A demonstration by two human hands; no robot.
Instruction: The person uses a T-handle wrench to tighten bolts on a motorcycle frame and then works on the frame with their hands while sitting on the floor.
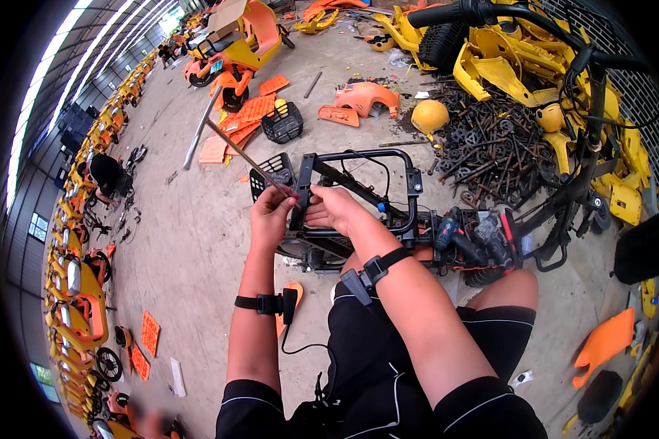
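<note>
A T-handle wrench (243, 152) slants from the upper left down to a black metal vehicle frame (359, 155) in front of me. My left hand (270, 214) pinches the lower part of its shaft beside the frame's end plate (304, 183); the tip is hidden by the fingers. Against the same plate, from its right side, rests my right hand (334, 208), thumb apart and fingers stretched to the left. Nothing is visibly held in it. Wires run inside the frame, and a black basket (273, 174) lies behind its left end.
Two cordless power tools (458, 238) lie at the frame's right end, beside handlebars (483, 13). Beyond are a heap of dark metal parts (490, 139), yellow body panels (498, 69), a yellow helmet (430, 115) and orange panels (252, 113). Another person (106, 175) crouches at far left near lined-up scooters (73, 293).
</note>
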